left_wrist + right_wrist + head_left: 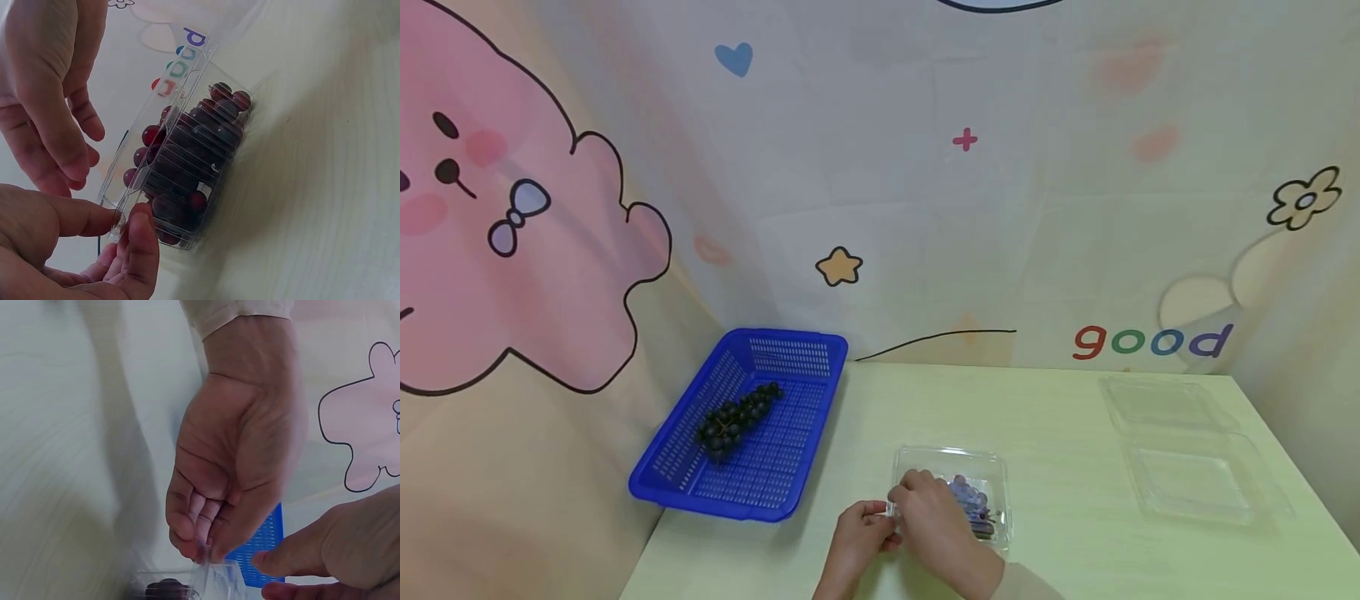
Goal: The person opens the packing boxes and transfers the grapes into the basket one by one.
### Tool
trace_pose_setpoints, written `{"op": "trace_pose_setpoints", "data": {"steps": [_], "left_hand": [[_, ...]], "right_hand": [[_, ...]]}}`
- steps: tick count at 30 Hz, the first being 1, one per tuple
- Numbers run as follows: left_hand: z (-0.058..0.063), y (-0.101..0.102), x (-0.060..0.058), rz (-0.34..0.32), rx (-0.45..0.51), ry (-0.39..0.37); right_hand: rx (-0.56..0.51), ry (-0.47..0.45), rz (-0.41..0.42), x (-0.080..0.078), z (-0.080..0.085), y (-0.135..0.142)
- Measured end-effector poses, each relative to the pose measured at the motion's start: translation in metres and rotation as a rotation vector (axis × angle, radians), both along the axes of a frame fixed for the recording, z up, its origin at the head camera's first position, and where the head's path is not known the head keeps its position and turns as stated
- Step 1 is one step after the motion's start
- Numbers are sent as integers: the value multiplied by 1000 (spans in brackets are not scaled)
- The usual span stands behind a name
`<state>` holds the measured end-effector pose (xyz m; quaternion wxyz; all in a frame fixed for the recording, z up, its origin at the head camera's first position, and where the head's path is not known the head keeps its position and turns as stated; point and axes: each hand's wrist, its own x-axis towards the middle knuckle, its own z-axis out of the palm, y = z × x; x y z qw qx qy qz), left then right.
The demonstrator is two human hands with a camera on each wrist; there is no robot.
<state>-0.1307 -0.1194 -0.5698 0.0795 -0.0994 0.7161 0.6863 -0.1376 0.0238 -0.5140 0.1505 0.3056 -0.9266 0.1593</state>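
A clear plastic clamshell box (951, 454) sits on the table in front of me, with dark red grapes (181, 156) inside. Its lid lies over the fruit, the two rims close together in the left wrist view. My left hand (861, 537) pinches the rim at the box's left side between thumb and fingers; the right wrist view also shows this left hand (231, 437), reaching in from a light sleeve. Above that same corner, my right hand (936, 529) hovers with loosely bent fingers, thumb and forefinger apart. From the head, this right hand covers part of the grapes.
On the left stands a blue plastic basket (775, 492) holding a bunch of dark grapes (730, 429), one corner over the table's left edge. A second clear box (1195, 483) lies unfolded at the right. A printed cloth (910, 250) hangs behind the table (1060, 467).
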Motion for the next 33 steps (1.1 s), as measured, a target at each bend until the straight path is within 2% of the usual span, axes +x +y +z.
{"op": "trace_pose_setpoints", "data": {"steps": [9,15,24,33], "left_hand": [[-7,-2,-2,-10,-25,11],[-9,-6,-3,-35,-24,-19],[-14,-9,-2,-58,115,-57],[-14,-13,3,-98,357,-120]], "right_hand": [[84,38,-5,-1,-12,-11],[138,57,-20,0,-16,-14],[161,63,-57,-1,-19,-17],[179,72,-33,-2,-19,-15]]}}
